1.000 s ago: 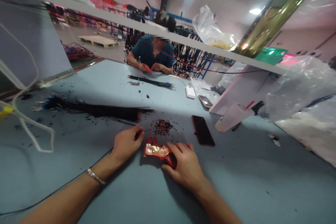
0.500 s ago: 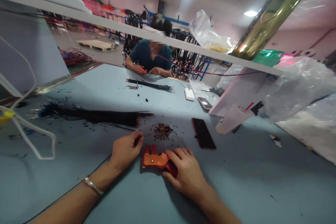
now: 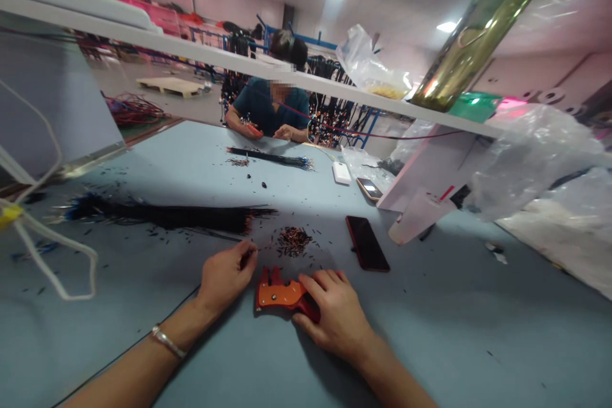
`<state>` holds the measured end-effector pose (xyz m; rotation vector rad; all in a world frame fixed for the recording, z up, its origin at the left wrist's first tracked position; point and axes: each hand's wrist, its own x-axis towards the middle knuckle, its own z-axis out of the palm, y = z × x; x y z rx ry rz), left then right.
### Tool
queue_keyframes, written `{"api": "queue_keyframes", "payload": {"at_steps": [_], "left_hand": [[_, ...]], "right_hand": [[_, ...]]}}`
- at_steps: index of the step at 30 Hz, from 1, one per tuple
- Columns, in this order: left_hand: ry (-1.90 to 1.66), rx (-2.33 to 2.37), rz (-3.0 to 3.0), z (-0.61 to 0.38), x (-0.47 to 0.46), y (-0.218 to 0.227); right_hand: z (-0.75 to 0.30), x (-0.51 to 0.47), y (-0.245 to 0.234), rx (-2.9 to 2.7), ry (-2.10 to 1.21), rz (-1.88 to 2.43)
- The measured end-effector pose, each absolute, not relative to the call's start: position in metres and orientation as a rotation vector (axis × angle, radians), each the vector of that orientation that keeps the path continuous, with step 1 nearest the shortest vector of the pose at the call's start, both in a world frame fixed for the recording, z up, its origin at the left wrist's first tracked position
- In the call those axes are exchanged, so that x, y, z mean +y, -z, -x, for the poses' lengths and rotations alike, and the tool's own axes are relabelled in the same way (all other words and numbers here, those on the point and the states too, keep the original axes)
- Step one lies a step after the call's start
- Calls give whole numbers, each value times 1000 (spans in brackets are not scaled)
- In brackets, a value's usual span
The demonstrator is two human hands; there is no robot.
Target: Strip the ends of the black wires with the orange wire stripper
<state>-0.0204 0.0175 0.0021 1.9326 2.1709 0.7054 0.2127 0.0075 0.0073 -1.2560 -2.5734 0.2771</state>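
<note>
My right hand (image 3: 337, 312) is closed around the handles of an orange and red wire stripper (image 3: 282, 295), whose jaws point up and to the left. Just left of the tool, my left hand (image 3: 227, 274) is closed in a pinch. A thin black wire (image 3: 127, 349) runs from the lower left along my forearm into this hand; its tip at the fingers is too small to make out. Beyond my hands lies a pile of short stripped-off bits (image 3: 294, 241), dark and copper-coloured. A thick bundle of black wires (image 3: 176, 217) with blue ends stretches to the left.
A dark phone (image 3: 367, 243) and a plastic cup (image 3: 421, 217) are on the right. A white frame bar (image 3: 210, 58) crosses above the table. Opposite, another person (image 3: 272, 105) holds a red tool near a smaller wire bundle (image 3: 272, 157). A white cord (image 3: 57, 268) hangs at left.
The view has shifted slightly, so most things appear a little further left and lower. My hands keep their grips. The person opposite has spread the fingers of one hand.
</note>
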Motion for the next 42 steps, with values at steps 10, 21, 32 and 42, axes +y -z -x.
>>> {"api": "queue_keyframes", "payload": {"at_steps": [10,21,32,42], "left_hand": [[-1186,1917,-1864,26,22,15],[-906,2108,-1952,20,18,-1],[-1311,1767,-1661,21,23,-5],[-1141,1792,-1746,14,17,-12]], "right_hand": [[-214,7,-8,-2548,-325,1273],[-211,9,-10,-2456,-434,1293],[-223,15,-16,-1088,-1903,752],[-217,9,-12,-877,-2200,654]]}}
